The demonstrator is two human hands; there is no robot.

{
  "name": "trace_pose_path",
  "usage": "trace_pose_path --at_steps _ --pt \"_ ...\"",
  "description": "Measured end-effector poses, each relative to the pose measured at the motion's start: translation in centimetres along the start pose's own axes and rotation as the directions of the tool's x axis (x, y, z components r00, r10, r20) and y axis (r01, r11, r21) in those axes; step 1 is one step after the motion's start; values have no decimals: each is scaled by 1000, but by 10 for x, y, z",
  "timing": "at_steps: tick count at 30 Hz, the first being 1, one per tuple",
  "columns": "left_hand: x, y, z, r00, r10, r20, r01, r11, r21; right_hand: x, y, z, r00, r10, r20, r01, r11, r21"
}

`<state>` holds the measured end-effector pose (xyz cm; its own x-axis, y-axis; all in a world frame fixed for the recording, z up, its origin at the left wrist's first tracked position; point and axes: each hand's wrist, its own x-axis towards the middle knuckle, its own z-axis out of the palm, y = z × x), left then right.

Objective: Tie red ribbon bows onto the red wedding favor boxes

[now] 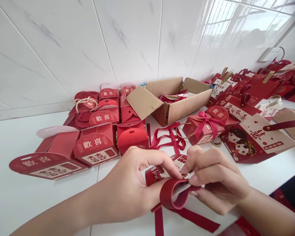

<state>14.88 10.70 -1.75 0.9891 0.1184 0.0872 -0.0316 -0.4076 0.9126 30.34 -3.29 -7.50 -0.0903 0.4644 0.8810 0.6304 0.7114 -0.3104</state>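
Observation:
A looped red strap (167,194) is pinched between my two hands at the lower middle. My left hand (135,180) grips its left side, thumb and index finger pressed together on it. My right hand (215,178) pinches the strap's other side with its fingertips. Just behind my fingers, a printed red-and-white piece (154,173) shows in part, the rest covered by my hands. Flat red ribbon ends (196,220) hang or lie below the strap. Whether the strap joins the printed piece, I cannot tell.
Several red gift boxes (97,144) stand at the left. Behind my hands are an open cardboard box (186,106), loose ribbon (173,139) and a bow-tied box (203,129). Red bags (254,139) crowd the right, where another person's hand (287,118) shows. A tiled wall rises behind.

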Motion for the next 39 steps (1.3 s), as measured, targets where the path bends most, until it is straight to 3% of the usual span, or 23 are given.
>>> trace_pose_path --at_steps 5,10,14,22,30,39 --pt "-6 6 -5 995 35 92 -41 997 69 -1 -3 -1 1000 -3 1 3 999 -50" --pt "-12 12 -6 989 146 22 -147 983 109 -3 -9 -8 999 -31 9 32 980 -196" --pt "-6 2 0 960 276 44 -278 958 68 -1 -6 -10 999 -37 5 37 969 -244" --pt "9 -20 16 876 438 -202 -417 898 139 -1 7 -6 995 -95 -37 77 940 -333" --pt "11 -25 21 803 547 -237 -497 834 240 -4 12 -4 991 -131 -26 112 922 -371" --pt "11 -34 23 759 595 -265 -495 791 359 -2 17 1 992 -51 -111 7 930 -367"
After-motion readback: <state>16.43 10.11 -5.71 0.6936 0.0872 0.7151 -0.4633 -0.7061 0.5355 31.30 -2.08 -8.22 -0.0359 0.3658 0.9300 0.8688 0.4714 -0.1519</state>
